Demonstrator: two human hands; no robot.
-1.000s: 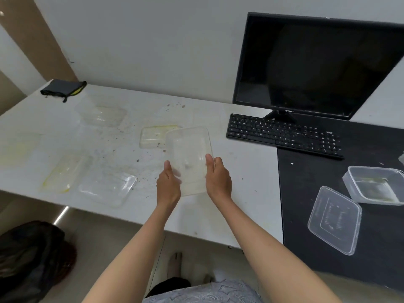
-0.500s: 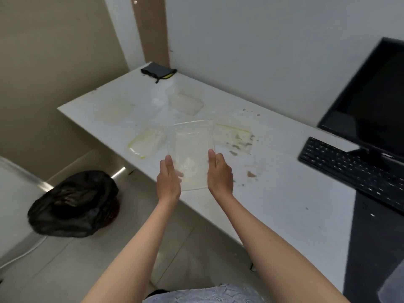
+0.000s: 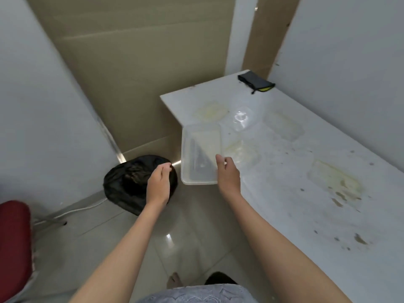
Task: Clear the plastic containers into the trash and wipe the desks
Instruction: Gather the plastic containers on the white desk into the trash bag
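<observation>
My right hand (image 3: pixel 228 174) grips one long edge of a clear rectangular plastic container (image 3: pixel 200 154), held in the air past the left end of the white desk (image 3: pixel 306 215). My left hand (image 3: pixel 158 184) is off the container, fingers loosely curled and empty, hovering over the black trash bag (image 3: pixel 127 184) on the floor. Several more clear containers and lids lie on the desk, such as one lid (image 3: pixel 242 118), a container (image 3: pixel 283 125) and a greasy one (image 3: pixel 242 150). The desk is stained with yellow smears and crumbs.
A dark pouch (image 3: pixel 255 82) lies at the desk's far corner. A red chair (image 3: pixel 13 243) stands at the left edge. Brown panels and a white wall close in the corner behind the bag. A white cable runs along the tiled floor.
My view has swung left to the desk's end and the trash bag. My left hand has let go of the container and moved over the bag; my right hand alone holds it.
</observation>
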